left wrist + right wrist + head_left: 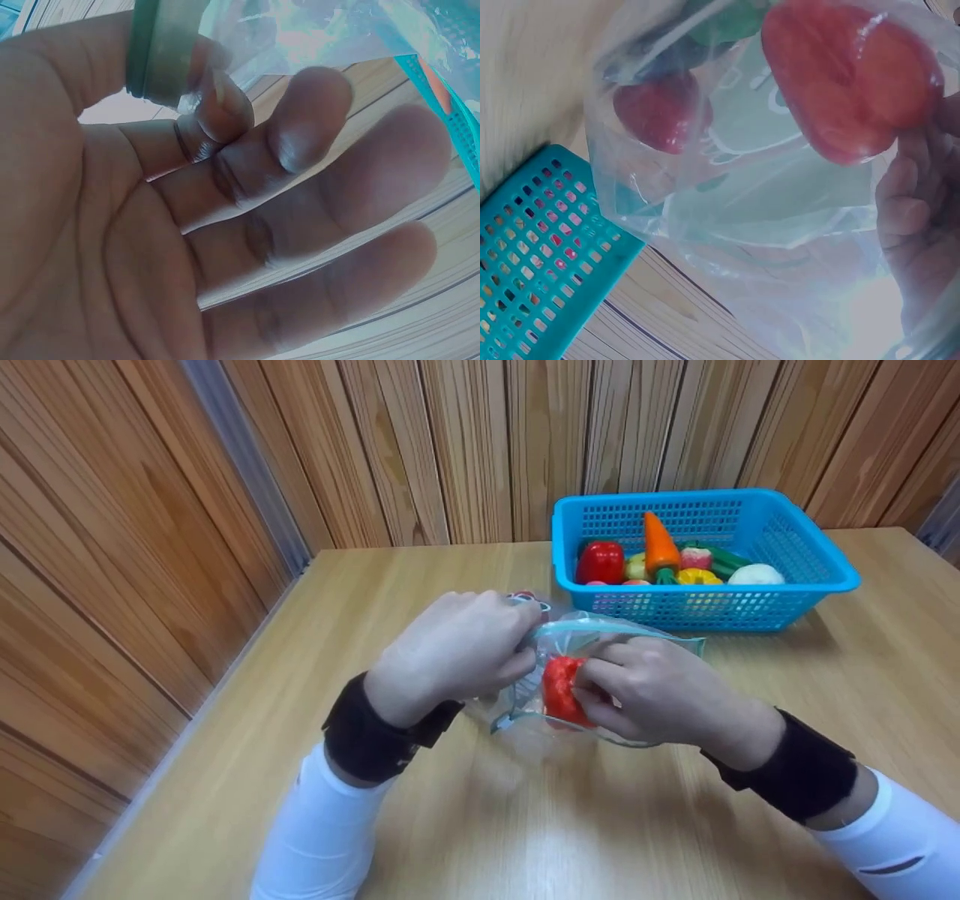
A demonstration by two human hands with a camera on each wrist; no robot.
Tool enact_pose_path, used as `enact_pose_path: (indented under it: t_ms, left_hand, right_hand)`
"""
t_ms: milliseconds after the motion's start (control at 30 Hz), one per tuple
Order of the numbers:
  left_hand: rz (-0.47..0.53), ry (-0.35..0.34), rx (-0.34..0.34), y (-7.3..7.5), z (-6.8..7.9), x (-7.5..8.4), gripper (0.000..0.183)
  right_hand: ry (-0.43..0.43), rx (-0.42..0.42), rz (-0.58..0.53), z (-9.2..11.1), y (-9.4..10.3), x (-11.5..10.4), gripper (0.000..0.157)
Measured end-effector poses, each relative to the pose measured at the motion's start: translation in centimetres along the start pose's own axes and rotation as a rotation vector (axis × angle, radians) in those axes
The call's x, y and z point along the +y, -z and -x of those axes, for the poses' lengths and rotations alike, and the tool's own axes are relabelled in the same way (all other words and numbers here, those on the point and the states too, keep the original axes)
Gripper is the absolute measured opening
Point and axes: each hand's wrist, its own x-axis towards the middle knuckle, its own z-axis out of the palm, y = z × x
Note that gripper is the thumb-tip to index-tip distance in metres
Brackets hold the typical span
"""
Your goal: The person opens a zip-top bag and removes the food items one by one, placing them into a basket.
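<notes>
A clear zip bag (529, 682) with a teal-edged mouth is held up over the table, mouth toward me. My left hand (465, 641) pinches its rim between thumb and index finger; the other fingers extend loosely in the left wrist view. Inside the bag mouth, my right hand (652, 686) grips a glossy red lobed vegetable (847, 82), which looks like a bell pepper, with its fingers curled at one end. Deeper in the bag lie a smaller red piece (664, 112) and a dark item with a green end (720, 26), both blurred by the plastic.
Behind the bag, to the right, stands a blue perforated basket (720, 604). It holds a red bell pepper (601, 562), a carrot (660, 544), a white round piece (756, 574) and several other vegetables. Wooden panels (480, 450) border the table at the back and left.
</notes>
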Motion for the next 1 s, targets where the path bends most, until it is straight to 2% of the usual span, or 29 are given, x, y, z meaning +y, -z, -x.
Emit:
enact_pose_path:
  t_ms: [200, 267, 400, 467, 600, 800, 900, 1000]
  left_hand:
    - [0.015, 0.01, -0.009, -0.1, -0.1, 0.0, 0.02]
    - [0.015, 0.013, -0.011, 0.0, -0.1, 0.1, 0.019]
    - [0.011, 0.003, -0.003, -0.1, -0.1, 0.1, 0.018]
    - [0.002, -0.005, 0.003, -0.1, -0.1, 0.1, 0.017]
    - [-0.009, -0.014, 0.013, -0.2, 0.0, 0.1, 0.012]
    - [-0.002, -0.015, 0.023, -0.3, 0.2, -0.1, 0.008]
    - [-0.01, -0.02, 0.034, -0.3, 0.2, -0.1, 0.007]
    - [-0.039, -0.034, 0.053, -0.3, 0.2, -0.2, 0.008]
  right_hand:
    - [0.065, 0.112, -0.014, -0.3, 0.8, -0.1, 0.013]
    - [0.092, 0.171, -0.037, -0.4, 1.3, -0.1, 0.016]
    - [0.149, 0.36, -0.107, -0.6, 1.9, -0.3, 0.03]
    - [0.166, 0.473, -0.147, -0.8, 2.0, -0.2, 0.031]
    - [0.117, 0.664, -0.216, -1.1, 2.2, -0.1, 0.037]
    - [0.021, 0.807, -0.28, -1.3, 2.6, 0.3, 0.041]
    - [0.004, 0.903, -0.36, -1.5, 2.8, 0.6, 0.038]
    - [-0.047, 1.002, -0.441, -1.7, 3.0, 0.9, 0.032]
